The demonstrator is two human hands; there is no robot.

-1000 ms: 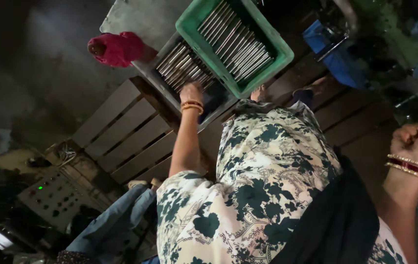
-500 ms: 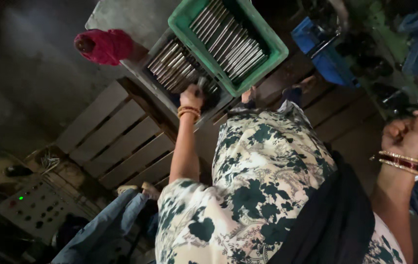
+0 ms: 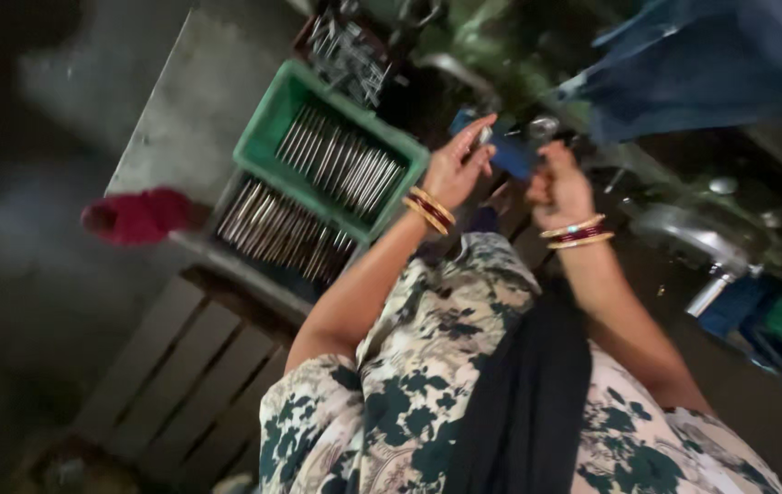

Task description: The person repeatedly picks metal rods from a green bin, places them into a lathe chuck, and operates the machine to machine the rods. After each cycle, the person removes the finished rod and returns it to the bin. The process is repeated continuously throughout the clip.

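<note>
My left hand (image 3: 457, 166), with bangles on the wrist, is raised in front of me, its fingers pinching a small shiny metal piece (image 3: 484, 136). Close beside it, my right hand (image 3: 560, 189) is curled into a fist; blur hides whether anything is inside it. Both hands hover before a blue part (image 3: 512, 155) of a dark machine. To the left of my left hand sits a green crate (image 3: 267, 137) filled with thin metal rods (image 3: 340, 165). It rests partly on a grey crate (image 3: 226, 252) with more rods (image 3: 281, 229).
A wooden pallet (image 3: 180, 375) lies on the floor under the crates. A red cloth bundle (image 3: 139, 215) sits at the left. A dark tray of small metal parts (image 3: 350, 55) stands behind the green crate. Machine parts and blue and green bins (image 3: 757, 311) fill the right.
My left hand has lifted from the grey crate of rods and come up beside my right hand, which moved in from the right. The view swung toward the machine.
</note>
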